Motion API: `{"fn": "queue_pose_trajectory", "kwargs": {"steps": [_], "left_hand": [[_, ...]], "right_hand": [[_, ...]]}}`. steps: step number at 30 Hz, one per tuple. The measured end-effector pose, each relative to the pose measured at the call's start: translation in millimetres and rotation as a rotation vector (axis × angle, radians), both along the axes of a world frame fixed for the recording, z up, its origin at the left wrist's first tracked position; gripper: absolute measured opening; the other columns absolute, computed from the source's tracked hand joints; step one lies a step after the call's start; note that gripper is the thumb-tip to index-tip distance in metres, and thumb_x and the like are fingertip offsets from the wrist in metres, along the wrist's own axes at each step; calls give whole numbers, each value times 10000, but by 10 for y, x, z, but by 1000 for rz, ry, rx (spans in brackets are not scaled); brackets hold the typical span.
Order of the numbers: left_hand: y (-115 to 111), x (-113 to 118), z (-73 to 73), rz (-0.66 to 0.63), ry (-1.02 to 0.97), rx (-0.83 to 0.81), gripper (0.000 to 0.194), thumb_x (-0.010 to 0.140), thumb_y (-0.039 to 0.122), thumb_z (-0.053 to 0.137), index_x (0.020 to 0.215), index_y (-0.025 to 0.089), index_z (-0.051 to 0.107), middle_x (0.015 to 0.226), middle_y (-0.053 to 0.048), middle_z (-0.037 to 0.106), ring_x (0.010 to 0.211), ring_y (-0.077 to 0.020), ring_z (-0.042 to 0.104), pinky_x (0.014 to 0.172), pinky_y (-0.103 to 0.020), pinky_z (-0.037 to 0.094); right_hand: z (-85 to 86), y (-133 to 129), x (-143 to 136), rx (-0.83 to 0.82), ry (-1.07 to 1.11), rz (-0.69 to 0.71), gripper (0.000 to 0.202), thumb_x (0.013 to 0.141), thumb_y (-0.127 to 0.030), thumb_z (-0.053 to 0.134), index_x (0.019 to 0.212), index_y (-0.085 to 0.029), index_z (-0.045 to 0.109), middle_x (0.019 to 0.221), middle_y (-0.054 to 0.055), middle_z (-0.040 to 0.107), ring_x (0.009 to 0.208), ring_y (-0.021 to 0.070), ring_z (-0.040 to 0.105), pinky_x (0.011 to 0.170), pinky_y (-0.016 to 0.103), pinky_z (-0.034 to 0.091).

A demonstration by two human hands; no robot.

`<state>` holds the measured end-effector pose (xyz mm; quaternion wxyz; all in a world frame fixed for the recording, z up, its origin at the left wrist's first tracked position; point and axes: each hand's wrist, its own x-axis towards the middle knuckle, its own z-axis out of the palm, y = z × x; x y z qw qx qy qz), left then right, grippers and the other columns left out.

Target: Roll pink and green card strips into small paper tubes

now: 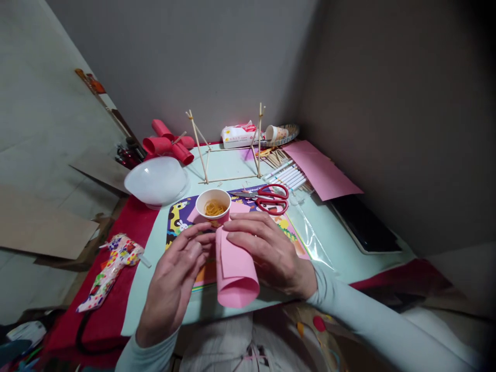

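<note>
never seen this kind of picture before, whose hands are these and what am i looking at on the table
There's no machine here: these are a person's bare hands. The single picture comes from a camera worn on their head, looking forward and down, so you see roughly their own view.

The right hand holds a pink paper roll. The left hand is loosely open beside it, fingertips at or very near its edge.

Just beyond stands a paper cup with rubber bands inside, then red-handled scissors. Further back are a frame of thin sticks and, to the left, red rolls and a whitish bowl.
</note>
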<state>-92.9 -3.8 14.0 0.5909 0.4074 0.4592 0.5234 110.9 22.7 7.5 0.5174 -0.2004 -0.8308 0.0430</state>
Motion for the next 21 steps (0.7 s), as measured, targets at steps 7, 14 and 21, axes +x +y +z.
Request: {"fn": "queue_pose_trajectory", "kwargs": {"steps": [7,14,21], "left_hand": [[7,46,220,-124,-201,-28,325,777,405,861,1032,212,805,1134,-80,764,1148,-289,684,919,-327,574],[-5,57,289,-160,-325,-229,298,643,306,959,869,185,808,858,-40,764,763,-163,703,710,-257,608],[-15,76,343,62,-412,-230,250,646,230,941,834,171,787,940,-64,770,863,-191,712,768,-278,627]], "right_hand": [[94,-31,-56,-139,126,224,285,1024,-208,591,1307,-177,605,1326,181,698,1313,237,628,1073,443,542],[242,46,-3,-246,-5,308,263,1049,-258,560,1283,-170,640,1451,212,624,1415,244,551,1176,477,454],[226,80,90,-498,71,112,439,1035,-271,590,1470,-256,532,1534,118,566,1398,251,558,1118,441,512]]}}
